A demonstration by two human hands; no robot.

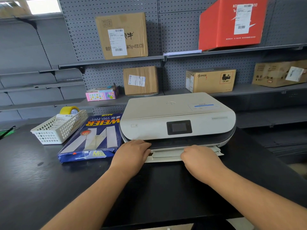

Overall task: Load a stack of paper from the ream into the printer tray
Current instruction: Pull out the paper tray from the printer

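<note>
A white printer (176,117) stands on the black table (49,180), its white tray (166,155) sticking out a little at the bottom front. My left hand (132,155) lies against the tray's left front corner, its fingertips hidden under the printer's edge. My right hand (199,156) rests on the tray's right part with its fingers curled over the front lip. A blue ream of A4 copy paper (93,138), torn at its near end, lies flat just left of the printer.
A white plastic basket (58,128) with a yellow tape roll (69,110) sits left of the ream. Grey pegboard shelves behind hold brown cartons (123,35), a red carton (230,24) and a pink box (101,95).
</note>
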